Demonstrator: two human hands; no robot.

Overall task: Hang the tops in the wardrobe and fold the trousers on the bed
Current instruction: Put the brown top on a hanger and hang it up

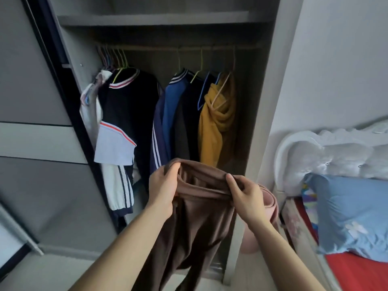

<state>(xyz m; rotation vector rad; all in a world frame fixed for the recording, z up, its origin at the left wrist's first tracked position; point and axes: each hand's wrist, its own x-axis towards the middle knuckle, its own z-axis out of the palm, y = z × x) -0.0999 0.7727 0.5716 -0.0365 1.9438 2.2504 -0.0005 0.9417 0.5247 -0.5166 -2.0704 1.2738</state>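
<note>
Both forearms reach forward in front of the wardrobe [147, 18], holding the brown trousers [199, 227] up just below its hanging tops [130, 106]. The left hand [163, 185] has its grip closed on the waistband's left end, thumb over the cloth, and the right hand [247, 198] pinches the right end with fingers curled over the edge. The legs hang down between the arms, and the bed [357, 274] lies right of the wardrobe.

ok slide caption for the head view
Left hand and right hand grip a brown garment in front of the open wardrobe
</note>
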